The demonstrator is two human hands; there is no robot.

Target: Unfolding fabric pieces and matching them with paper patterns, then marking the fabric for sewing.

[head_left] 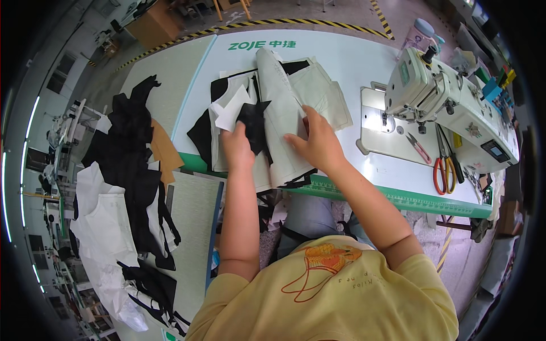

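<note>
On the white sewing table lies a pile of pale paper pattern pieces (331, 94) and black fabric pieces (198, 136). My left hand (238, 149) is closed on a small black fabric piece (253, 122), with a folded white paper piece (227, 109) against its fingertips. Across the pile's middle a large pale pattern piece (280, 113) curls up at its far end. My right hand (319, 142) rests at that piece's right edge, thumb and fingers apart; its fingertips are partly hidden.
To the right stands a white sewing machine (438, 105), with small pink-handled snips (420, 149) and orange-handled scissors (442, 170) beside it. A bottle (420, 37) stands behind. Black cloth (128, 136) and white pieces (105, 210) cover the left-hand table. A green ruler strip (387, 199) lines the front edge.
</note>
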